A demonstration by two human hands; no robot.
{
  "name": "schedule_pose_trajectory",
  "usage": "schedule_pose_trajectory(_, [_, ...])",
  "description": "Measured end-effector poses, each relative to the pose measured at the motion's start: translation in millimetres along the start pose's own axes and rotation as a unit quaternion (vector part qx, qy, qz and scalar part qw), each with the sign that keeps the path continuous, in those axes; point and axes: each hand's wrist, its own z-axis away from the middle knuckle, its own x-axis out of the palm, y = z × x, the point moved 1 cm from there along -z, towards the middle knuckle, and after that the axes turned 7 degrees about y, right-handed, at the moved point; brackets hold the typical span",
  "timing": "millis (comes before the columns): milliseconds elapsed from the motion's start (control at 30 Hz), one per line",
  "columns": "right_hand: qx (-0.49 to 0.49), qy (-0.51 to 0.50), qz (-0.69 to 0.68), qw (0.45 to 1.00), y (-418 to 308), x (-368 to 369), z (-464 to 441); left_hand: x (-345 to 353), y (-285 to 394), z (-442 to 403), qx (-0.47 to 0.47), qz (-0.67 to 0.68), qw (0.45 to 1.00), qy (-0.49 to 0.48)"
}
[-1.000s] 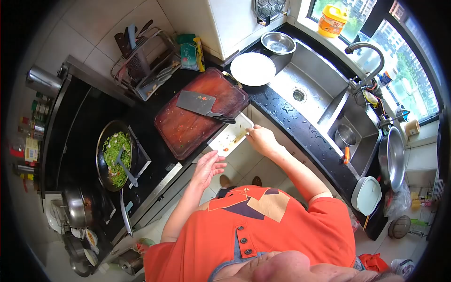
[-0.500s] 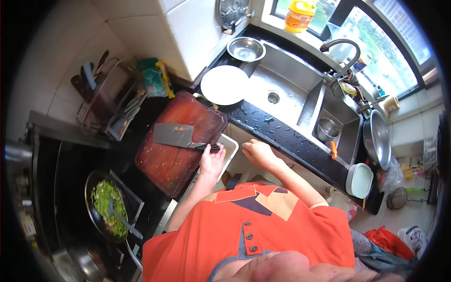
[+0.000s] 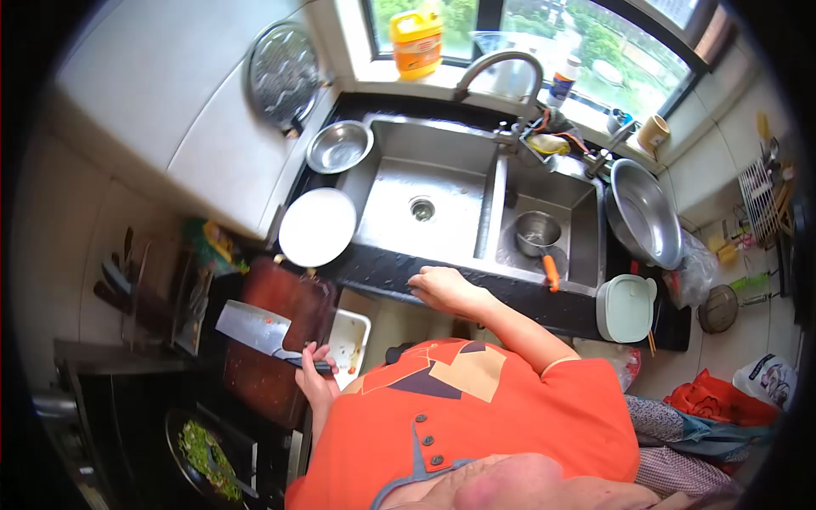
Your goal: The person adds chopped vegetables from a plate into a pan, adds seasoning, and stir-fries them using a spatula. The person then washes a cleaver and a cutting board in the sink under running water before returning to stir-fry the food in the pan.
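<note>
We see the left hand (image 3: 316, 378) with its fingers bent around the black handle of the cleaver (image 3: 253, 327), the handle's end showing past them; part of the palm is out of our sight. The blade reaches across the cutting board (image 3: 265, 387), and we cannot tell whether it touches the wood. Under the wrist side, the white tray (image 3: 346, 327) shows only in part, its lower end covered by the hand and the orange shirt (image 3: 501, 425). The right hand (image 3: 446, 290) is loosely curled at the counter edge before the sink (image 3: 425, 174); its fingers point down and inward, so we cannot tell whether they enclose anything. At lower left, the pan (image 3: 176, 450) of greens fades into the dark rim of the view, and the knives (image 3: 115, 285) beyond the board are too dim to count.
</note>
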Motion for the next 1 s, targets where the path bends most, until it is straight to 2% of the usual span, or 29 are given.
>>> schedule_pose_trajectory(100, [-0.011,0.013,-0.017,1.0,29.6,-23.2,-6.0,48.5,-8.0,21.7,0.037,-0.034,0.998,-0.028])
schedule_pose_trajectory(167, [-0.015,0.024,-0.026,0.999,44.3,-35.3,-10.7,84.1,-3.2,36.6,0.035,-0.067,0.991,-0.106])
schedule_pose_trajectory(233, [-0.04,0.077,-0.038,0.996,59.4,-46.6,-14.8,125.1,2.0,50.4,-0.025,-0.072,0.986,-0.149])
schedule_pose_trajectory(300, [-0.017,0.114,-0.058,0.992,83.5,-59.1,-20.9,158.4,0.9,58.0,-0.076,-0.05,0.976,-0.199])
schedule_pose_trajectory(467, [0.126,0.206,-0.107,0.965,166.5,-96.9,-31.9,223.5,6.9,41.6,-0.282,0.004,0.927,-0.246])
schedule_pose_trajectory(500, [0.153,0.23,-0.125,0.953,181.8,-102.7,-33.0,237.3,9.9,39.2,-0.301,-0.002,0.923,-0.24])
schedule_pose_trajectory(567, [0.155,0.317,-0.075,0.933,216.7,-106.6,-40.7,255.4,7.6,26.2,-0.335,0.01,0.91,-0.245])
schedule_pose_trajectory(633, [0.174,0.359,-0.047,0.916,234.2,-124.3,-47.5,276.1,9.9,13.8,-0.363,0.018,0.897,-0.254])
schedule_pose_trajectory(700, [0.237,0.355,0.004,0.904,254.2,-135.7,-60.4,304.2,11.2,5.2,-0.389,0.054,0.885,-0.251])
schedule_pose_trajectory(833, [0.247,0.411,0.034,0.877,302.9,-132.5,-110.3,357.7,-13.2,-13.7,-0.374,0.073,0.891,-0.249])
schedule_pose_trajectory(900, [0.352,0.367,-0.116,0.853,319.2,-136.6,-132.0,380.0,-19.5,-22.2,-0.39,0.094,0.887,-0.229])
schedule_pose_trajectory(967, [0.354,0.414,-0.094,0.833,334.2,-138.0,-149.5,399.0,-27.4,-33.2,-0.405,0.113,0.883,-0.208])
schedule_pose_trajectory(1000, [0.379,0.402,-0.145,0.821,336.9,-142.2,-153.9,407.2,-32.5,-36.1,-0.404,0.122,0.884,-0.198])
